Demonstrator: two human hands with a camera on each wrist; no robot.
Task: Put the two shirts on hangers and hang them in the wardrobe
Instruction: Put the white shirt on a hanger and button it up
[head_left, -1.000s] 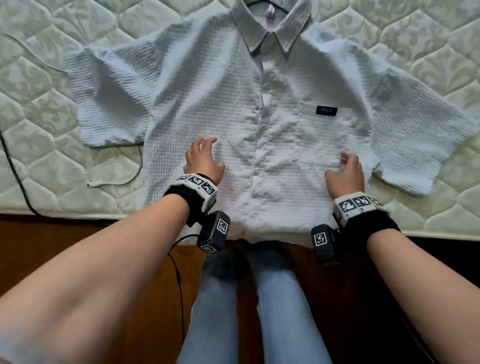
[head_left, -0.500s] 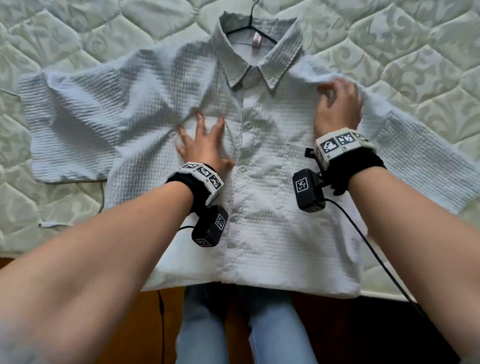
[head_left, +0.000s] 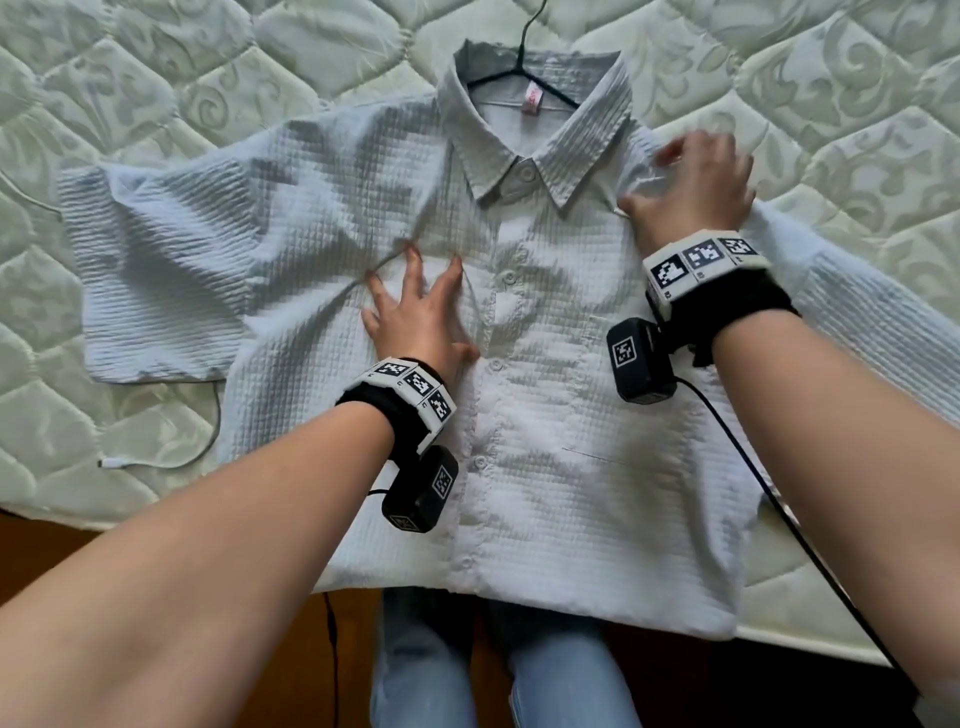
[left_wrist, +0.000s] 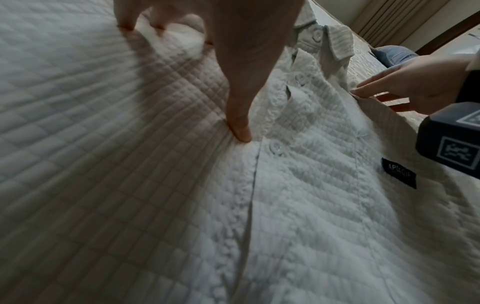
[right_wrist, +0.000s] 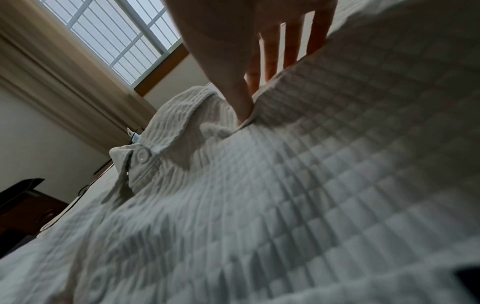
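Head view, pale blue waffle-weave shirt (head_left: 545, 415) flat on quilted green mattress (head_left: 130, 78), black wire hanger (head_left: 519, 67) in its collar (head_left: 587, 150), left hand (head_left: 415, 317) splayed on the chest, left wrist view, thumb (left_wrist: 240, 127) pressing beside buttons (left_wrist: 276, 148), right wrist view, right hand (right_wrist: 246, 41) straight-fingered, straddling right shoulder.

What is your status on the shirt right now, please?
Left hand pressing shirt front. Right hand at shoulder, fingers straight. Hanger inside collar. White cable beside shirt.
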